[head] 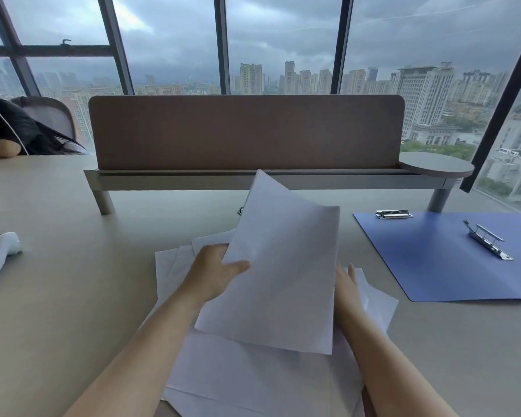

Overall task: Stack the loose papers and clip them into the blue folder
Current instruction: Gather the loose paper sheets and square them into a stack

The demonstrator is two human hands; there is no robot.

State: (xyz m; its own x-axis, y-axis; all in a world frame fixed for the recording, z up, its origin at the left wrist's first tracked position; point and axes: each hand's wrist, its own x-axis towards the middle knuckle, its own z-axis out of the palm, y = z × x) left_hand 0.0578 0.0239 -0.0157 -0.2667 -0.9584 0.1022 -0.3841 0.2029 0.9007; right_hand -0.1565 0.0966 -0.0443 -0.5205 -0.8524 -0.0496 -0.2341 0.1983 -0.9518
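A high-rise office: floor-to-ceiling windows [169, 40] look out over city tower blocks under a grey sky. A long pale desk [57, 281] carries a brown privacy divider [247, 130], scattered white papers [253, 374] and an open blue folder [433, 266]. A mesh office chair [54, 112] stands at far left.

Beige desk [73, 296], brown divider panel [247, 132], tall windows [283, 40], overcast skyline.

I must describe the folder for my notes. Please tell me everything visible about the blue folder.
The blue folder lies open and flat on the desk, to the right of the loose papers and apart from them. It looks like thin plastic. Two metal clips sit inside: one at the far edge, one longer, further right. Its right part runs out of view. Neither hand touches it.
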